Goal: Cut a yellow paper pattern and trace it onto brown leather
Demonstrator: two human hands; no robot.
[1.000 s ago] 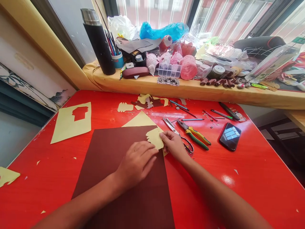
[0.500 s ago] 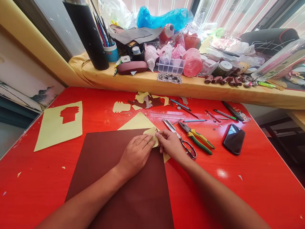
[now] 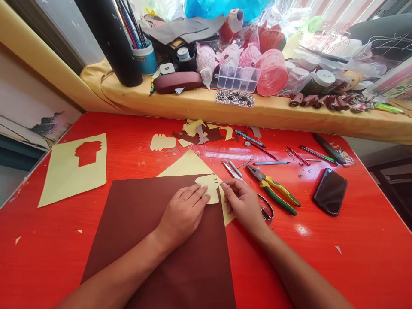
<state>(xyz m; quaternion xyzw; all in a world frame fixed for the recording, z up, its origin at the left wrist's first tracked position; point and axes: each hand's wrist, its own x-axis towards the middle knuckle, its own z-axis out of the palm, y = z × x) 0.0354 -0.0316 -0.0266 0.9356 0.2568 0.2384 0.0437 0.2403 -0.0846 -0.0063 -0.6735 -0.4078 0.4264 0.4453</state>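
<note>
A small pale-yellow paper cutout (image 3: 210, 193) with notches in its right edge lies on the top right corner of a large dark brown sheet (image 3: 161, 266). My left hand (image 3: 182, 210) rests flat over it, fingertips pressing its left part onto the sheet. At the cutout's right edge is my right hand (image 3: 243, 201), thumb and fingers drawn together in a pinch. Whatever sits between those fingertips is too small to make out. Beneath the brown sheet, a yellow sheet (image 3: 186, 165) sticks out at the top and right.
Right of my hands lie scissors (image 3: 267, 208) partly covered by my right hand, pliers (image 3: 273, 191) and a phone (image 3: 330, 192). Beyond are pencils (image 3: 272, 163), paper scraps (image 3: 206, 132) and another yellow cutout (image 3: 163, 142). A yellow sheet with a hole (image 3: 64, 171) lies left. A cluttered ledge (image 3: 180, 105) runs behind.
My right hand has shifted right, off the cutout's face to its edge, uncovering the notches. My left hand stays on the cutout. The view has tilted down slightly.
</note>
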